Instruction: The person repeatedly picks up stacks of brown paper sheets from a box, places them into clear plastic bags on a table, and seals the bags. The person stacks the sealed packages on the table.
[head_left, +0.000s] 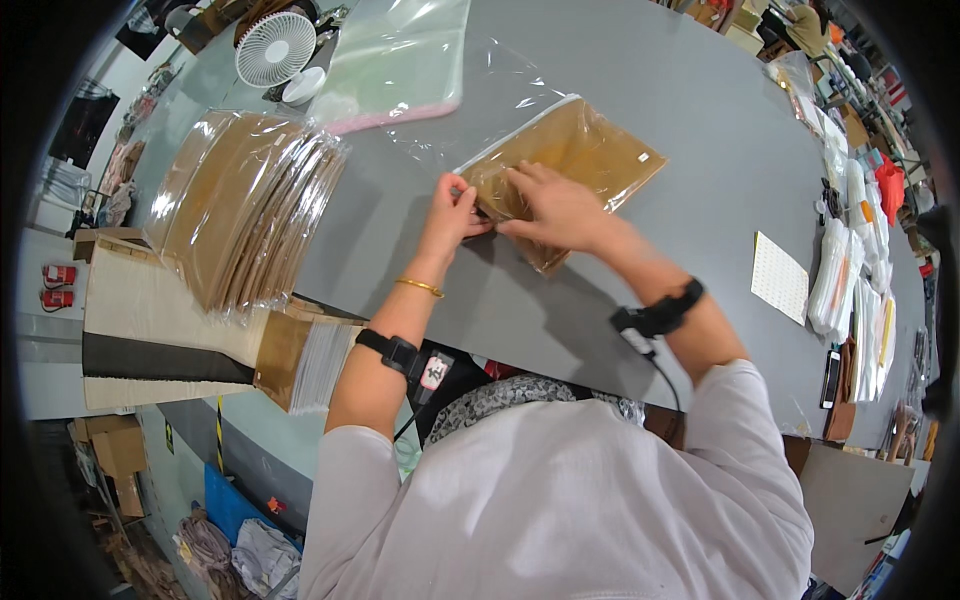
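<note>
A flat brown piece in a clear plastic bag (600, 150) lies slanted on the grey table, with a small white label near its right corner. Along its far left edge runs a whitish strip. My left hand (458, 212) pinches the near left corner of the bag between thumb and fingers. Resting on top of the bag, my right hand (555, 208) has its fingers spread and its palm down. Part of the near edge is hidden beneath my hands.
Bagged brown pieces (240, 205) stand in a stack at the left, above a second stack (305, 360) by the table edge. Clear bags (400, 60) and a white fan (275, 48) are at the back. A printed sheet (780, 278) and a phone (830, 378) lie right.
</note>
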